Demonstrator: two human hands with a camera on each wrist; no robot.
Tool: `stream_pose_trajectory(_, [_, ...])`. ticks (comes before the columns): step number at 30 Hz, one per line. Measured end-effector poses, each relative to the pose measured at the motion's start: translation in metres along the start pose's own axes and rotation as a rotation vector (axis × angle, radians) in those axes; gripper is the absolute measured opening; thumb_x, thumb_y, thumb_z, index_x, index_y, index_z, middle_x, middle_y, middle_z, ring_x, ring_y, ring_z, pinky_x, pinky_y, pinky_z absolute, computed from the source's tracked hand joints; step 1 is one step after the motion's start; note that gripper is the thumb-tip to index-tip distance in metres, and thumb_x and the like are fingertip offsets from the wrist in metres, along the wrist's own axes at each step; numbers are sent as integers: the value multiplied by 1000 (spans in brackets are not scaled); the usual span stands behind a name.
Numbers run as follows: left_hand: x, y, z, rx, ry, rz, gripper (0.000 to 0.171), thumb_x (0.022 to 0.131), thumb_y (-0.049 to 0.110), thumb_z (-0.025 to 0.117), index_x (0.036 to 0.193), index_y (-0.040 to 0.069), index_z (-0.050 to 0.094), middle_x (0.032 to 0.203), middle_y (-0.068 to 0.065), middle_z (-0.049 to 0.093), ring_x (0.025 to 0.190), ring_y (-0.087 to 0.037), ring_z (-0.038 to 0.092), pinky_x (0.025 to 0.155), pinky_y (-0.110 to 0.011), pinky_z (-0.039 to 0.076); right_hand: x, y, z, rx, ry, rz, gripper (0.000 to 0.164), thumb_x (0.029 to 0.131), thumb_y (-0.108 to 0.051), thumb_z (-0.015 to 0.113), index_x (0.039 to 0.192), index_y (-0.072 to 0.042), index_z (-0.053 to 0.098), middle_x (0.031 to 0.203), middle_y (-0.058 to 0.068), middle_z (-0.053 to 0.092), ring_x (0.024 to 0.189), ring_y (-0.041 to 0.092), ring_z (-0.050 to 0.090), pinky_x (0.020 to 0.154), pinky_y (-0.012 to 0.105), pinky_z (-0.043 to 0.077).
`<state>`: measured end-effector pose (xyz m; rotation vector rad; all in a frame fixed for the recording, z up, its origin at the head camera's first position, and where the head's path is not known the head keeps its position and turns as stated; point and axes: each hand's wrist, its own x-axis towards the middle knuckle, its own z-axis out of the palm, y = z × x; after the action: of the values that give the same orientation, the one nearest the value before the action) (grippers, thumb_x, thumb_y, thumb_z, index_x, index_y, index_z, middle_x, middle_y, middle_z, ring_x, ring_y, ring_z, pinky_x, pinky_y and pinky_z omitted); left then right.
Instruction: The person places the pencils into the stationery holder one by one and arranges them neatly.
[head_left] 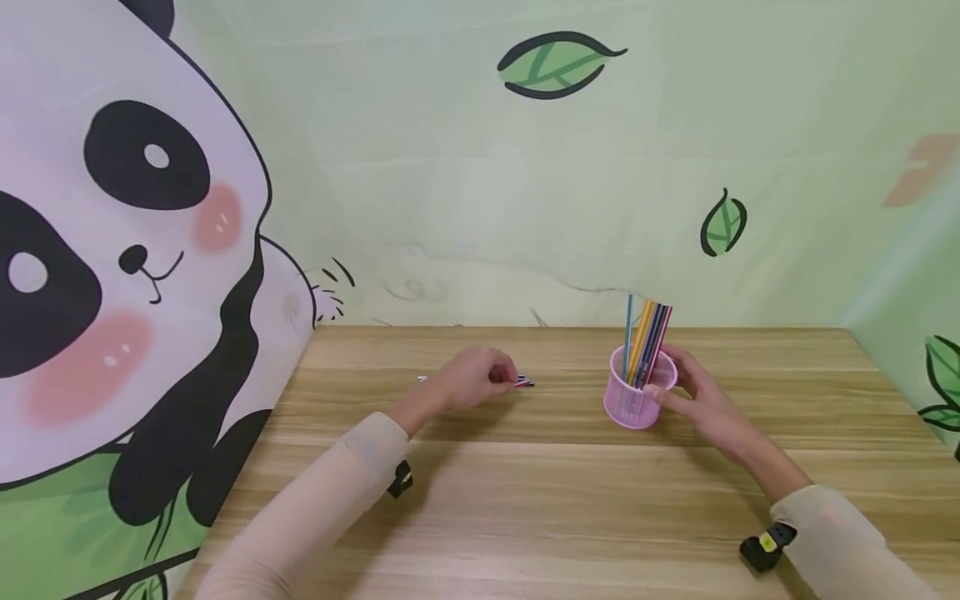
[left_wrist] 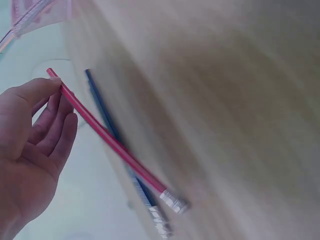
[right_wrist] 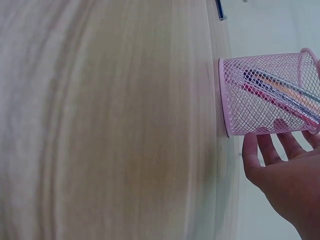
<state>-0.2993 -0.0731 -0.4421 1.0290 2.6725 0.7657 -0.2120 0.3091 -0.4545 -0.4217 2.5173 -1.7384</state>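
Observation:
My left hand (head_left: pixel 471 379) is over the far part of the table, left of the cup. In the left wrist view its thumb and fingertips pinch a red pencil (left_wrist: pixel 111 141) close to one end; a silver band is at the other end. Alongside the red one is a dark blue pencil (left_wrist: pixel 101 106), also with a silvery end. My right hand (head_left: pixel 701 402) grips a pink mesh pen cup (head_left: pixel 622 407) from its right side, thumb at the front near the rim. Several pencils (head_left: pixel 647 337) stand leaning in the cup, light blue, yellow, dark blue and dark red among them.
The wood-grain table (head_left: pixel 540 517) runs back to a green cloth backdrop (head_left: pixel 420 167) with printed leaves. A large panda picture (head_left: pixel 187 275) covers the left side. Small black wrist cameras (head_left: pixel 761 550) are worn at both cuffs.

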Motion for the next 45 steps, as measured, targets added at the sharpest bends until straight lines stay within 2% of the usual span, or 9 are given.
stream_pose_trajectory(5, [2,16,-16,-79,19,-1,7,101,14,74,106,9,76,96,0,77,85,-8,67,80,-27,56,0,0,0,4,-4,3,76,105,-21,69,166,-7,25,167,24,33,154,52,24,120,74,21])
stream_pose_trajectory(11, [8,38,-37,-158,106,99,7,99,10,76,105,8,77,93,0,77,83,-8,71,76,-24,59,-1,1,0,7,-1,-5,76,105,-19,69,165,-6,25,166,26,33,154,53,24,120,74,19])
stream_pose_trajectory(20, [17,75,-62,-292,191,177,14,97,6,77,111,3,76,96,-1,76,86,-11,72,81,-25,60,0,4,1,13,1,-12,75,105,-18,69,165,-6,26,165,26,35,153,53,26,120,73,21])
stream_pose_trajectory(24, [22,89,-71,-335,234,236,13,97,6,77,110,2,75,96,0,76,86,-12,72,84,-26,60,0,6,2,17,5,-21,74,105,-16,68,165,-5,26,164,27,37,152,53,28,120,72,22])
stream_pose_trajectory(28, [28,101,-76,-365,255,273,13,98,9,77,110,4,74,97,1,76,89,-12,71,85,-26,59,1,6,2,14,8,-26,74,105,-16,68,164,-4,27,163,28,37,152,53,29,120,71,22])
stream_pose_trajectory(38, [37,127,-77,-460,297,288,13,98,11,78,110,7,73,99,-2,75,91,-13,72,88,-27,59,0,4,2,10,5,-10,74,105,-16,67,165,-3,25,164,30,35,152,55,27,120,73,21])
stream_pose_trajectory(45, [42,139,-81,-550,387,326,14,98,11,78,109,7,71,101,-2,75,94,-15,73,91,-33,60,0,0,0,-1,-1,10,76,106,-20,68,166,-4,23,165,28,34,153,54,25,120,73,21])
